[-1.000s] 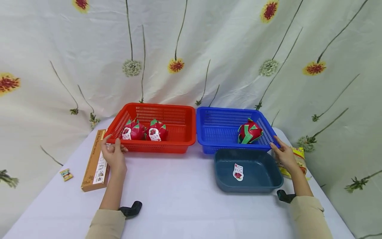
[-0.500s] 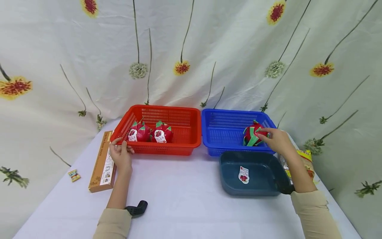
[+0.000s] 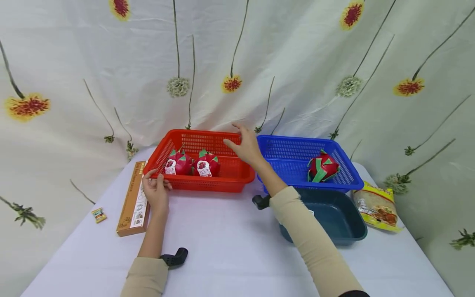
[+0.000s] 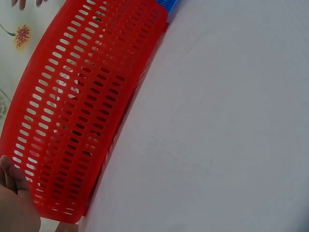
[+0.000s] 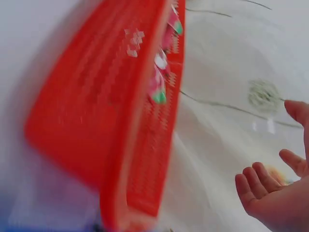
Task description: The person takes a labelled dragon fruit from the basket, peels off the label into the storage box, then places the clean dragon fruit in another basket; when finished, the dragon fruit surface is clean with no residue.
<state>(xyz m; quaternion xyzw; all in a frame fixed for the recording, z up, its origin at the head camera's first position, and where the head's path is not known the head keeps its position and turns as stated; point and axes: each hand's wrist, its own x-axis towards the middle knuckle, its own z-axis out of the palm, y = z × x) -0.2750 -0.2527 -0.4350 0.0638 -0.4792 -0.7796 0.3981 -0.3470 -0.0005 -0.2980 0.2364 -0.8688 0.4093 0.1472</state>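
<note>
My left hand (image 3: 156,192) grips the near left corner of a red plastic basket (image 3: 211,185); in the left wrist view, its curled fingers (image 4: 10,175) lie at the rim. Two dragon fruits (image 3: 179,163) with white stickers sit side by side in the left half of that basket. Above the basket's right end hovers my right hand (image 3: 246,144), fingers spread and holding nothing. The right wrist view has this hand (image 5: 275,195) apart from the basket. To the right stands a blue basket (image 3: 287,153) with one dragon fruit (image 3: 323,168) inside.
A dark teal basin (image 3: 343,218) stands before the blue basket, partly covered by my right sleeve. Right of it lies a yellow food bag (image 3: 376,204). A long brown box (image 3: 131,202) and a small snack packet (image 3: 99,215) lie at left. A flowered curtain (image 3: 208,62) hangs behind.
My right hand left the blue basket's front right corner, passed over the dragon fruit there and moved left to the red basket. The left hand kept its hold; the head view shifted slightly.
</note>
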